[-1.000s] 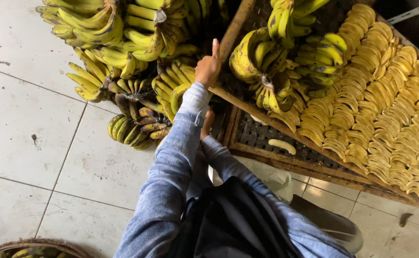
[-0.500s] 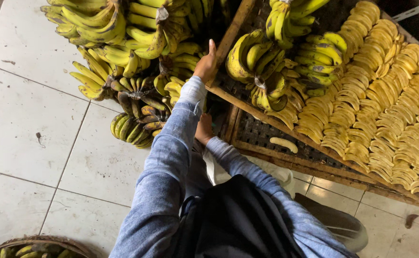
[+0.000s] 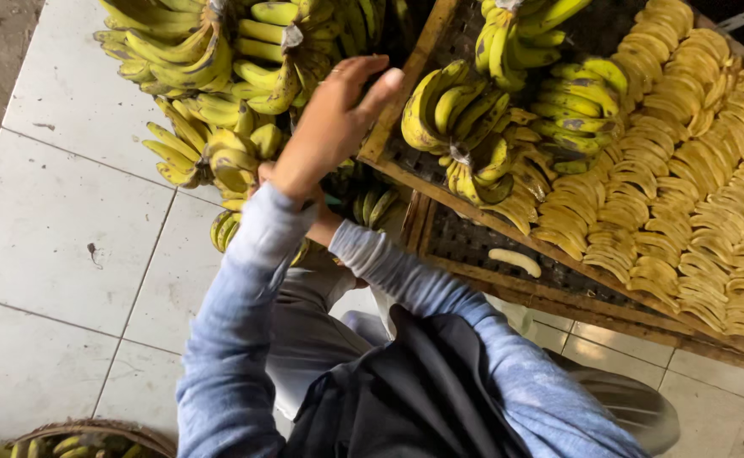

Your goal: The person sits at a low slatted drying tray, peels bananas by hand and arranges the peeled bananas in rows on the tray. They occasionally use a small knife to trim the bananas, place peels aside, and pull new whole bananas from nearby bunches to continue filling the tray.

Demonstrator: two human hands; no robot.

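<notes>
Our left hand is raised with open fingers above the banana bunches heaped on the tiled floor, holding nothing; our right hand is hidden behind the left arm, so we cannot tell its state. We judge a bunch heavy, with soft fruit that bruises easily, so it is best gripped at the stiff stem crown.

A white tiled floor is seen at the left; bunches of yellow-green bananas are piled directly on it; a woven basket with bananas is set at its lower edge; a wooden mesh tray is laid at the right, loaded with banana bunches, rows of peeled bananas and one loose peeled banana.
</notes>
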